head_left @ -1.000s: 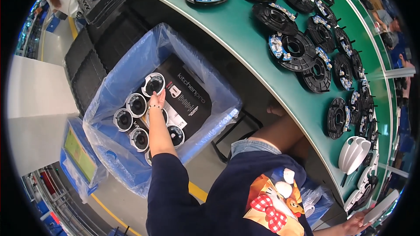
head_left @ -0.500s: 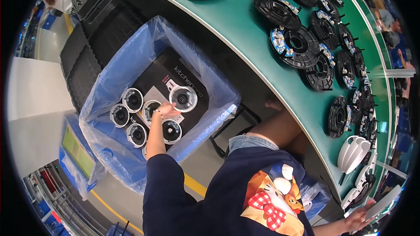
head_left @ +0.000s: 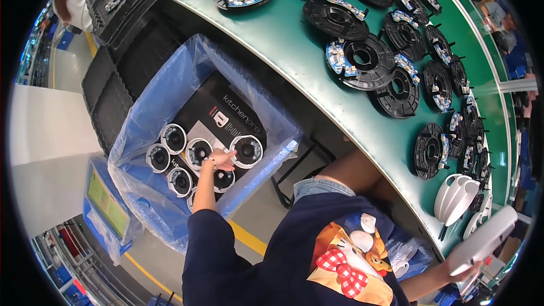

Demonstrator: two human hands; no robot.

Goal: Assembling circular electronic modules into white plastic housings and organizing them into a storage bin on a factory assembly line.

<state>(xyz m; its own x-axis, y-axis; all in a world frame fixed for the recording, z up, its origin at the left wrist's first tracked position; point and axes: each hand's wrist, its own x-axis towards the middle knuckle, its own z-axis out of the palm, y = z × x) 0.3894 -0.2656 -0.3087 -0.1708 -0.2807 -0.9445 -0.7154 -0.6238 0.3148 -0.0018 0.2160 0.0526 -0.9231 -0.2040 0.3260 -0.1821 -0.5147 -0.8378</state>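
My left hand (head_left: pixel 222 159) reaches down into a box lined with blue plastic film (head_left: pixel 153 102). Its fingers grip the rim of a round black part with a white ring (head_left: pixel 248 151), just above a dark printed cardboard sheet (head_left: pixel 226 107). Several similar round parts (head_left: pixel 173 139) lie in rows to the left of my hand. My right hand (head_left: pixel 466 268), at the lower right edge, holds a flat white plastic piece (head_left: pixel 486 237).
A curved green table (head_left: pixel 294 39) carries several black round trays with small blue-white pieces (head_left: pixel 362 62). Stacked white shells (head_left: pixel 453 195) sit near its right end. Black stacked trays (head_left: pixel 113 73) stand left of the box, a blue crate (head_left: pixel 107 207) below. Another person (head_left: pixel 76 0) stands top left.
My left hand has carried the round part from the far left of the box to the right and down toward the cardboard sheet. My right hand with the white piece has come further into view.
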